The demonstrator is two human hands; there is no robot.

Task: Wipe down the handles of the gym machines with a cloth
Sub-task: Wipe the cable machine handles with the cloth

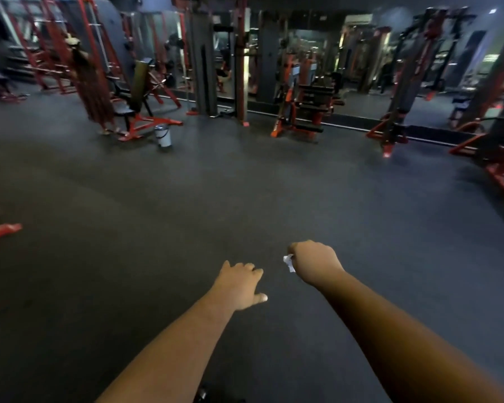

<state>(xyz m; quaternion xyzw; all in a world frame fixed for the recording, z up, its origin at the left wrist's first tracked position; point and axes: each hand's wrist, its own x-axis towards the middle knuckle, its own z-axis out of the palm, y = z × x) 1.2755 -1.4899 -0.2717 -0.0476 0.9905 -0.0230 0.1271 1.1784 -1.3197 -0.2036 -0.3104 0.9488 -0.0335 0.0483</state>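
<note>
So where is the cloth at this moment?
In the head view, the white cloth is bunched in the right hand, low and right of centre, over bare floor, beside the empty left hand.

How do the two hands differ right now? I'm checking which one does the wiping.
The right hand is closed in a fist, gripping a white cloth; the left hand holds nothing. The right hand reaches slightly farther forward than the left. Both hover over bare dark floor, touching no machine.

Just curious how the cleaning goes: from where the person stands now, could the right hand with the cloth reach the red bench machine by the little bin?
Probably not yet. The right hand grips the cloth over bare floor, and the red bench machine stands far across it. Nothing blocks the way; they would have to walk over.
</note>
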